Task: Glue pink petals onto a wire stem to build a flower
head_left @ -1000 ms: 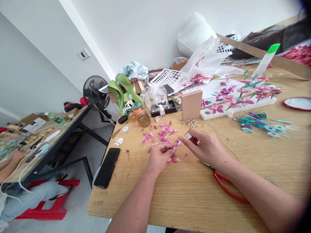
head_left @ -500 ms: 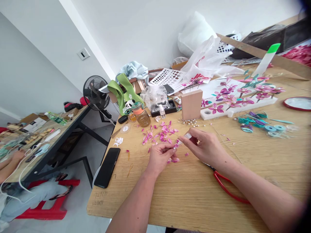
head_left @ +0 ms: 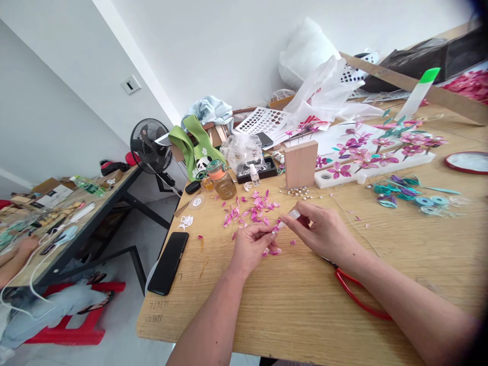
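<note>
Between the thumb and fingers of my left hand (head_left: 252,246) is a small pink petal piece (head_left: 276,229) with a pale bead-like spot by it. My right hand (head_left: 320,229) pinches a small translucent white bottle (head_left: 293,215), its tip pointed at the petal piece and seemingly touching it. Loose pink petals (head_left: 253,209) lie scattered just beyond my left hand, and a few more rest under its fingers. Red-handled scissors (head_left: 358,295) lie partly beneath my right wrist and forearm.
A black phone (head_left: 168,263) lies at the left table edge. Behind the petals stand a jar (head_left: 223,184) and a wooden block (head_left: 301,165). Finished pink flowers (head_left: 364,157) stand in a white foam strip at right, near teal spools (head_left: 427,202). Another person's arm (head_left: 17,259) rests on the left table.
Both hands keep nearly the same place. The small bottle in my right hand has tilted or shifted very slightly at the petal piece.
</note>
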{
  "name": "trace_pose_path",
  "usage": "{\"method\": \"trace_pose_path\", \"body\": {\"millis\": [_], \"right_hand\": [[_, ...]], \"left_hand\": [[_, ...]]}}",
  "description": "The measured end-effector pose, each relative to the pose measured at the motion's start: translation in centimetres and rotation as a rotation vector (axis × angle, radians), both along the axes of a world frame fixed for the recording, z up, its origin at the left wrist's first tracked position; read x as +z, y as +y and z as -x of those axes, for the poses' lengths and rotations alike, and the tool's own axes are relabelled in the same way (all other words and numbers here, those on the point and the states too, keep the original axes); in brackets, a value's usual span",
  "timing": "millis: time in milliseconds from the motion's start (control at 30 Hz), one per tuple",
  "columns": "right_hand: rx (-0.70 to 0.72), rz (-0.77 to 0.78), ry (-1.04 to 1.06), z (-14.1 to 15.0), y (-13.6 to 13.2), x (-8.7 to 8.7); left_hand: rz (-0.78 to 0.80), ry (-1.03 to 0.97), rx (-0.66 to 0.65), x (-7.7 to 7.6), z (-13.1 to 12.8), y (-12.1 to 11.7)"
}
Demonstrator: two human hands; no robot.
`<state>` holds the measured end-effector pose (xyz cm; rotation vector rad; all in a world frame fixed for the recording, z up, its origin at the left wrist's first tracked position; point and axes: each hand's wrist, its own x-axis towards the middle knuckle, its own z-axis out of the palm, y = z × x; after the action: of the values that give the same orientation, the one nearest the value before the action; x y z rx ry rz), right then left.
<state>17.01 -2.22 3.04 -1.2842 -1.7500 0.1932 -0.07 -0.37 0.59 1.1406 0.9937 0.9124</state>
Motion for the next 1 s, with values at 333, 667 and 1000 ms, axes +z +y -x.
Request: {"method": "trace_pose_path", "body": {"millis": [333, 667, 1000], "right_hand": [[-0.009, 0.000, 0.006, 0.03, -0.04, 0.19], [0.030, 0.021, 0.031, 0.09, -0.10, 0.01], [-0.029, 0.023, 0.008, 0.02, -0.07, 0.30]], "left_hand": [[-0.024, 0.022, 0.063, 0.08, 0.05, 0.04], [-0.036, 0.013, 0.062, 0.05, 0.01, 0.16], [-0.016, 0.008, 0.033, 0.08, 0.02, 0.01]]}}
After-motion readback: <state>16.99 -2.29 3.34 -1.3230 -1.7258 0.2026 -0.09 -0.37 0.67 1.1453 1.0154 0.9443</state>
